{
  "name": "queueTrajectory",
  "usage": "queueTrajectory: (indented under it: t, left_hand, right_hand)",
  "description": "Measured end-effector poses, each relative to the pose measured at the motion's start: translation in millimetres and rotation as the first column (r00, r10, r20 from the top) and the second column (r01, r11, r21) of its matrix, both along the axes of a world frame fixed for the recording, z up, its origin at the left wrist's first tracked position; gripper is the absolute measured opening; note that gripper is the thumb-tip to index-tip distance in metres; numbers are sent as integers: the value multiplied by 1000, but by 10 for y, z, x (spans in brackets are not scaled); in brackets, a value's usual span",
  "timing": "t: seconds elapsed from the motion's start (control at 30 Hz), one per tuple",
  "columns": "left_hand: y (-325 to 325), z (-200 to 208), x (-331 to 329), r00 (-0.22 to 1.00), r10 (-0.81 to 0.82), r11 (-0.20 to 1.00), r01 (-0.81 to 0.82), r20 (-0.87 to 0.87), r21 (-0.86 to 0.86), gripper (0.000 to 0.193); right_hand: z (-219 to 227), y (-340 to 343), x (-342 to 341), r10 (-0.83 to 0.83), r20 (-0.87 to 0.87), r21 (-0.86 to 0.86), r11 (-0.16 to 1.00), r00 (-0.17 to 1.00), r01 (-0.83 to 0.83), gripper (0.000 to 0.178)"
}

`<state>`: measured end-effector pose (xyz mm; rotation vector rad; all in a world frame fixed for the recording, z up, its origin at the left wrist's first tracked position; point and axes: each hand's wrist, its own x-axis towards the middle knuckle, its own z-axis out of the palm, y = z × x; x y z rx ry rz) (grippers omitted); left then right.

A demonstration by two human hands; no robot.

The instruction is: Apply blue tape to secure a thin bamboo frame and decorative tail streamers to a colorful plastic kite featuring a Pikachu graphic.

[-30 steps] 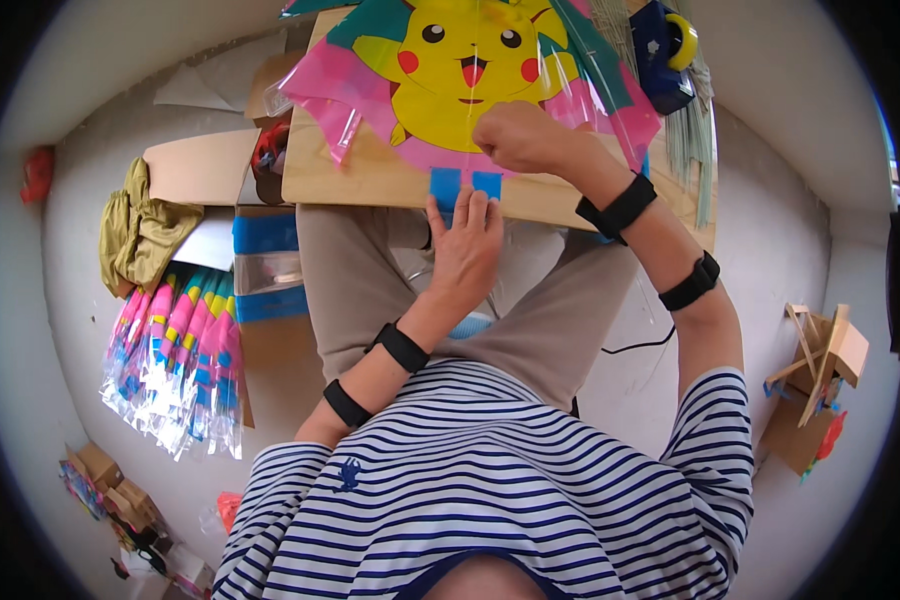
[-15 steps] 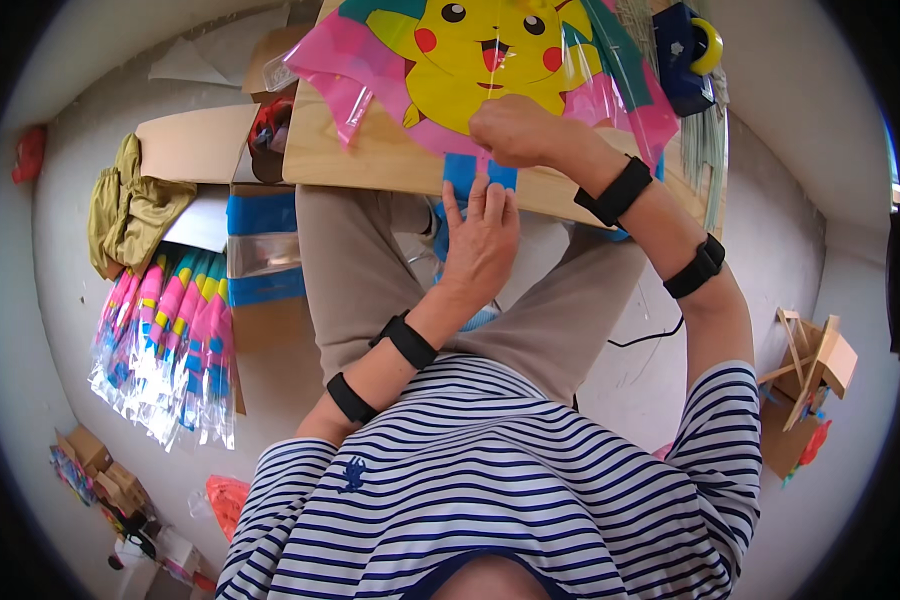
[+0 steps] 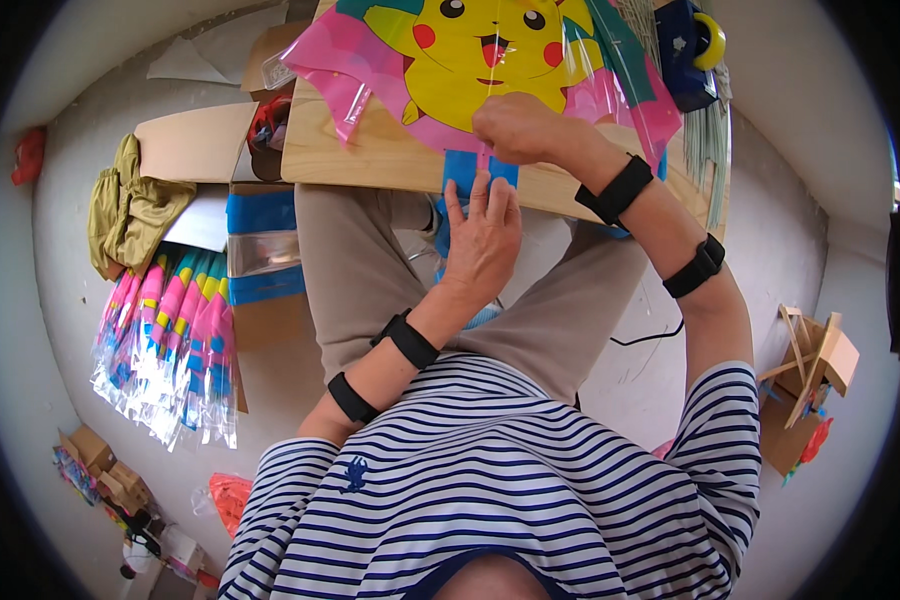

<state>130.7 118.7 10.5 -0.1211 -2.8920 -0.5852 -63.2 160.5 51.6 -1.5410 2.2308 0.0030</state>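
A plastic-film kite (image 3: pixel 485 75) with a yellow cartoon figure, pink and green panels lies at the far side of the wooden tabletop (image 3: pixel 370 160). At its lower tip, blue film tail strips (image 3: pixel 460 168) overhang the table's near edge. My left hand (image 3: pixel 482 245) rests on these strips with fingers stretched out flat, the fingertips pressing near a narrow pink piece. Just above, my right hand (image 3: pixel 520 130) is closed in a fist at the bottom of the yellow figure. Its fingers hide whatever they hold.
A dark blue tape dispenser (image 3: pixel 682 70) with a yellow roll stands at the table's right, beside a bundle of thin pale rods (image 3: pixel 705 150). Left are cardboard boxes (image 3: pixel 195 140), olive cloth (image 3: pixel 130 215) and several bagged colourful film pieces (image 3: pixel 170 340). A small wooden stool (image 3: pixel 810 365) lies right.
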Motion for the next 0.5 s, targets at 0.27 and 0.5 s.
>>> queueTrajectory:
  t: [0.27, 0.5]
  left_hand:
    - [3, 12, 4, 1000, -3, 1000, 4, 21, -3, 53]
    - [6, -16, -1, 1000, 14, 1000, -14, -10, -11, 53]
  right_hand:
    - [-37, 19, -21, -14, -8, -11, 1000, 1000, 14, 10]
    - [-29, 11, -2, -6, 1, -8, 1000, 1000, 6, 12]
